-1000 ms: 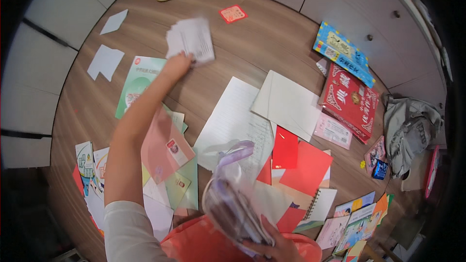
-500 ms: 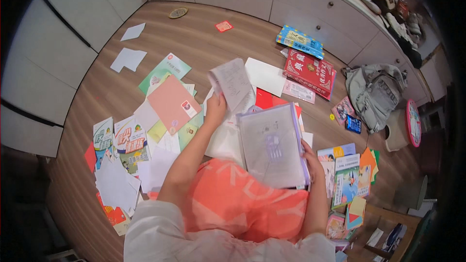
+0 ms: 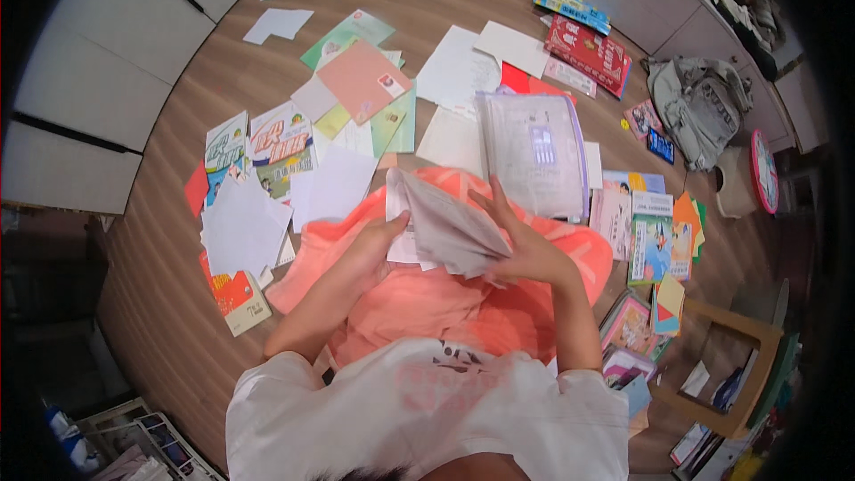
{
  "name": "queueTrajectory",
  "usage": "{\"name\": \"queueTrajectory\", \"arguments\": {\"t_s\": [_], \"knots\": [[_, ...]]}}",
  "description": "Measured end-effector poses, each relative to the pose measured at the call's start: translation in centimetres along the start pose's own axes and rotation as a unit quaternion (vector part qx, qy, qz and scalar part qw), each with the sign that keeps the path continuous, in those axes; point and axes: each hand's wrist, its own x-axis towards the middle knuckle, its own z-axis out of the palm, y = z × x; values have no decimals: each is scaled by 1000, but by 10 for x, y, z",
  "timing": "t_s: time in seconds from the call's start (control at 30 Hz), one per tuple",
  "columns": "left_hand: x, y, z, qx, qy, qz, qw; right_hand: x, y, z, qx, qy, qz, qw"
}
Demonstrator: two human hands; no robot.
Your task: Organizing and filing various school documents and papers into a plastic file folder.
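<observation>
"White paper sheaf [image 3: 450,227], where?"
"Over the orange-clad lap [image 3: 419,307], long axis slanting far-left to near-right. Left hand [image 3: 378,245] pinches its left edge; right hand [image 3: 532,254] meets the right edge, fingers spread, pinching or not: can't tell."
"Counts?"
"One sheaf, sheets uncountable; one purple-edged pouch [image 3: 525,183], far right; one grey backpack [image 3: 699,111]."

I get soft, even room light, a pale sheen on the folder [image 3: 517,183], faint print on the held papers [image 3: 452,224], a bowed cabinet [image 3: 85,62] and black corners.
</observation>
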Motion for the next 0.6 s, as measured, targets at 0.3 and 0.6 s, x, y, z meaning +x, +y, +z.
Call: {"name": "queueTrajectory", "arguments": {"t_s": [0.3,0.6], "knots": [[-70,-22,8,59,-41,61,996,-26,-46,64,55,-47,83,994],[-84,-4,-31,146,-172,13,974,-28,-15,34,138,223,324,909]]}}
